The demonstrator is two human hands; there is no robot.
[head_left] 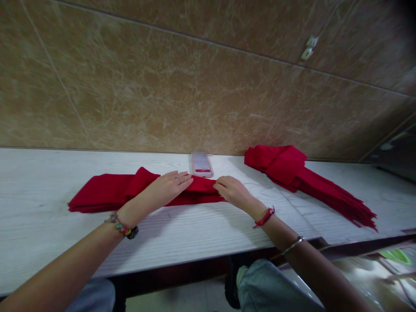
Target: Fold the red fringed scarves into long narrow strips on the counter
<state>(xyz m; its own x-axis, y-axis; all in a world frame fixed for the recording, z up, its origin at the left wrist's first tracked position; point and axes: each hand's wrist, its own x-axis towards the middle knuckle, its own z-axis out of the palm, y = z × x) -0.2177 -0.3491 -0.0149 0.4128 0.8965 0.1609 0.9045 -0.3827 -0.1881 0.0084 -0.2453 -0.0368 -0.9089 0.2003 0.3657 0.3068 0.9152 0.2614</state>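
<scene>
A long stack of folded red cloth (104, 190) lies on the white table, its upper layer raised in a fold near the middle. My left hand (172, 185) rests flat across that cloth, fingers stretched out and pointing right. At the cloth's right end, my right hand (232, 190) pinches the edge between thumb and fingers. Farther right lies a second bundle of red cloth (279, 167), with a fringed or strip-like end (344, 206) spreading toward the front right. Neither hand touches that bundle.
A phone (202, 164) with a lit screen lies behind the cloth, near the brown tiled wall (162, 86). The white table (182, 234) ends at a front edge close to my legs. A green item (396, 255) is at the lower right, below the table.
</scene>
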